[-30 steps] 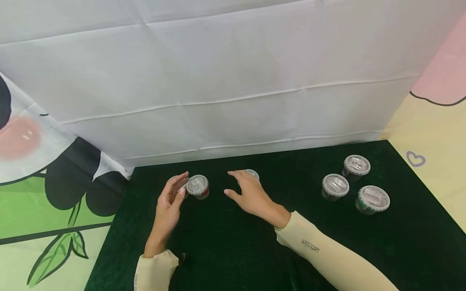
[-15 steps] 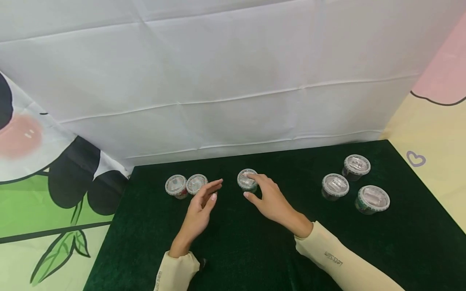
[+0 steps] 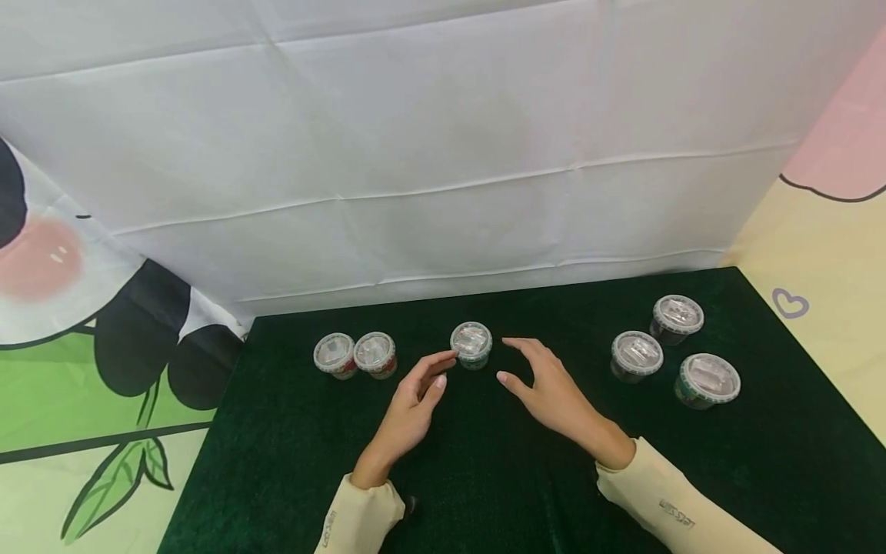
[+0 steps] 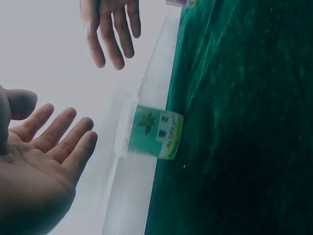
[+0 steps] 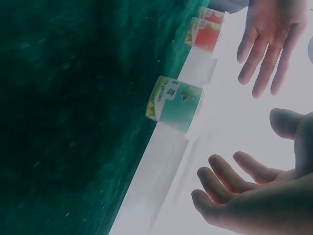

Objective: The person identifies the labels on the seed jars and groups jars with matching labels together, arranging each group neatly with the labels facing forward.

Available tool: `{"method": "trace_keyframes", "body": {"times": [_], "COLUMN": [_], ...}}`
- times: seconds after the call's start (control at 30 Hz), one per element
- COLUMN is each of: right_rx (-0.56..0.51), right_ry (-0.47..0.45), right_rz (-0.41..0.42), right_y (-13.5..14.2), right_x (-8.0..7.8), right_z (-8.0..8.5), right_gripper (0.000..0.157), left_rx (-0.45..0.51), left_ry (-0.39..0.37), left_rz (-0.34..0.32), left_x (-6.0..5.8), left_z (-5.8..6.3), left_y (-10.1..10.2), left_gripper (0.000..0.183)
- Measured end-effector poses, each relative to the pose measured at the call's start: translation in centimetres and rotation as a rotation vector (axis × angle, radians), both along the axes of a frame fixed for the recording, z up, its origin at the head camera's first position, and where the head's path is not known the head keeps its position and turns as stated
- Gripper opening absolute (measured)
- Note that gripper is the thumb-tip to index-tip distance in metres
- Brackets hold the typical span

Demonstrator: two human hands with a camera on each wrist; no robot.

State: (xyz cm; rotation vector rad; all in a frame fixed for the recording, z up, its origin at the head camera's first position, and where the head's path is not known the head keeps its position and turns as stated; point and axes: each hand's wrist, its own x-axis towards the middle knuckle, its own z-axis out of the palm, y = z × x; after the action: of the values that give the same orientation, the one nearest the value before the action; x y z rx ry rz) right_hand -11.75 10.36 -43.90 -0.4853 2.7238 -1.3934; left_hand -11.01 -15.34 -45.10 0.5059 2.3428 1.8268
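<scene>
A small lidded plastic tub with a green label stands in the middle of the table, between both hands. In the head view my left hand is just left of it and in front, fingertips near its edge; whether they touch I cannot tell. My right hand hovers to its right, apart from it, fingers loosely extended and holding nothing. The left wrist view shows the green tub beyond the left hand's spread fingers. From the right wrist, the same green tub appears past the right hand.
Two red-labelled tubs stand side by side at the left. A group of three tubs stands at the right. Dark green cloth covers the table, and a white fabric backdrop rises behind its far edge.
My left hand has moved right, away from the two left tubs, towards the middle tub. The right hand has drawn back to the right, uncovering that tub.
</scene>
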Motion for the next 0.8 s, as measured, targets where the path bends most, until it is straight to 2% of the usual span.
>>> {"method": "trace_keyframes", "body": {"times": [0.17, 0.53, 0.8], "right_rx": [0.011, 0.043, 0.052], "right_ry": [-0.004, -0.012, 0.028], "right_rz": [-0.025, -0.087, -0.125], "right_y": [1.3, 4.3, 6.2], "right_x": [0.5, 1.7, 2.3], "right_z": [0.0, -0.1, -0.4], "right_gripper": [0.056, 0.056, 0.056], "left_rx": [-0.001, -0.059, -0.068], "left_ry": [-0.017, -0.002, -0.004], "left_rz": [-0.037, -0.103, -0.140], "left_x": [0.0, 0.0, 0.0], "left_z": [-0.3, -0.8, -0.9], "left_y": [1.0, 3.6, 5.3], "left_gripper": [0.041, 0.041, 0.041]}}
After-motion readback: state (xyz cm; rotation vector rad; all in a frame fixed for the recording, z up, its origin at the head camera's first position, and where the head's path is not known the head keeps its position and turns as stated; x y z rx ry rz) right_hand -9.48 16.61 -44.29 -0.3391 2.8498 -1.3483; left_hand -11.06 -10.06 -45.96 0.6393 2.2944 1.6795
